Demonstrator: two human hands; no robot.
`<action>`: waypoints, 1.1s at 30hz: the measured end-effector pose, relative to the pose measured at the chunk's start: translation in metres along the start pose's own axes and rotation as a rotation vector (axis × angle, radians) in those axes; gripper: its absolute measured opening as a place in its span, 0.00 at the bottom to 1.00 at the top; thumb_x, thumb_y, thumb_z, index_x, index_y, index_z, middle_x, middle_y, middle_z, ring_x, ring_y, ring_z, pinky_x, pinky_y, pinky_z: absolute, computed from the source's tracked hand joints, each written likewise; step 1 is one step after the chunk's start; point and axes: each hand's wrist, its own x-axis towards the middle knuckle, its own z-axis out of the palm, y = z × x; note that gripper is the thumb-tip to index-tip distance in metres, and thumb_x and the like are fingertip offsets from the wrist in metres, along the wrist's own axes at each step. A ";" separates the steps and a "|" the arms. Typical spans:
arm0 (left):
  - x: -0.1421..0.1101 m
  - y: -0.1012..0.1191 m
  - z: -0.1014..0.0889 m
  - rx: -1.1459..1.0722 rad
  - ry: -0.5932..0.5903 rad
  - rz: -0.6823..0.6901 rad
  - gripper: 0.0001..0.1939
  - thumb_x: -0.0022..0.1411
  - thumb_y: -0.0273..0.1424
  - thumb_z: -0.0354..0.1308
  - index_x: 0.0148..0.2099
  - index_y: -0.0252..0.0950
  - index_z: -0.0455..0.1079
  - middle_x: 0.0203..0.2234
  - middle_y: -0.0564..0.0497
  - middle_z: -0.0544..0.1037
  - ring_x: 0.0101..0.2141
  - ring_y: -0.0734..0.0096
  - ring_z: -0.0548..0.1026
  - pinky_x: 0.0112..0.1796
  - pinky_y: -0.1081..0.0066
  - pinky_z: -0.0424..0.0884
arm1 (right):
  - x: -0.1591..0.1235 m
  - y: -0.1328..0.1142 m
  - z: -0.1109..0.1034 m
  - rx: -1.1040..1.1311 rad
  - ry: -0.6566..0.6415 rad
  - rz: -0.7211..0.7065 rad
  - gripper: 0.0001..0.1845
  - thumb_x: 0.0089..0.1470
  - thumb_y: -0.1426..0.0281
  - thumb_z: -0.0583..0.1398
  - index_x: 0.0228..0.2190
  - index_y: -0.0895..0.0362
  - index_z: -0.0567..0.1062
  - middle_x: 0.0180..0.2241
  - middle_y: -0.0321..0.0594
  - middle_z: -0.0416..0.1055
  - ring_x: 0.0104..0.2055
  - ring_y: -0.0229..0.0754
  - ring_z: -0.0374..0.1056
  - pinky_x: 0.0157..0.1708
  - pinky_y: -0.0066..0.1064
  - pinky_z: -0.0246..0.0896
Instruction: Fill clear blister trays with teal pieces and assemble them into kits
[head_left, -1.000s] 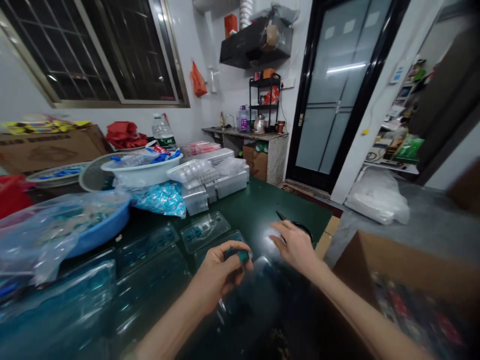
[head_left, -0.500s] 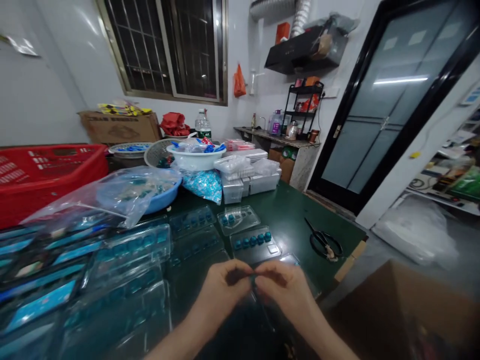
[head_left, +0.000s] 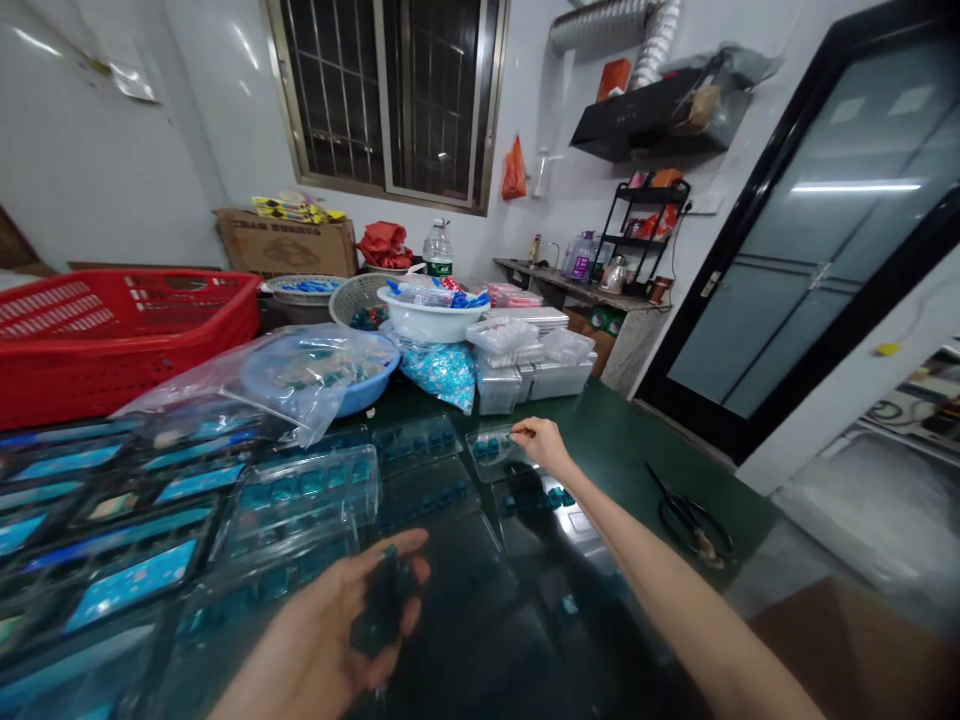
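Observation:
Several small dark teal pieces (head_left: 381, 605) rest in the cupped palm of my left hand (head_left: 315, 625), its fingers curled up around them. Their exact kind is too dark and blurred to make out. My right hand (head_left: 544, 447) reaches out to the far clear plastic tray (head_left: 480, 472), fingertips pinched together over its right part. Whatever is between those fingertips is hidden. Teal pieces sit in the left part of that tray. Under my right forearm lies another clear tray (head_left: 517, 530) with a row of teal pieces (head_left: 559, 496).
More clear trays (head_left: 315, 480) and blue-carded packs (head_left: 135, 590) cover the left side. Behind stand a red basket (head_left: 135, 350), a blue basin (head_left: 360, 395), a white bowl (head_left: 435, 320) and stacked clear boxes (head_left: 555, 380). Black scissors (head_left: 690, 520) lie at right.
My hands were together at the front, fingertips meeting. Now they are apart: the right has moved forward to the far tray, the left turned palm up with teal pieces showing. The view shifted left.

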 end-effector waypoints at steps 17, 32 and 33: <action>-0.006 0.007 -0.014 0.104 0.121 0.086 0.22 0.46 0.38 0.62 0.46 0.41 0.69 0.32 0.48 0.75 0.28 0.67 0.73 0.22 0.74 0.68 | 0.018 -0.007 0.008 -0.453 -0.253 -0.083 0.14 0.56 0.63 0.53 0.37 0.60 0.70 0.38 0.41 0.68 0.40 0.40 0.65 0.41 0.39 0.61; -0.001 0.002 -0.019 0.141 -0.138 0.152 0.21 0.53 0.36 0.56 0.50 0.41 0.63 0.33 0.50 0.72 0.24 0.76 0.68 0.17 0.79 0.54 | 0.010 -0.026 0.008 -0.464 -0.264 -0.075 0.13 0.55 0.67 0.55 0.42 0.60 0.67 0.42 0.42 0.65 0.41 0.41 0.65 0.40 0.39 0.62; -0.001 0.002 -0.018 0.151 -0.165 0.174 0.21 0.53 0.36 0.57 0.50 0.41 0.62 0.33 0.49 0.72 0.23 0.76 0.67 0.16 0.79 0.52 | 0.007 -0.032 0.006 -0.441 -0.237 -0.084 0.14 0.55 0.67 0.55 0.42 0.60 0.67 0.42 0.43 0.66 0.41 0.42 0.65 0.40 0.39 0.61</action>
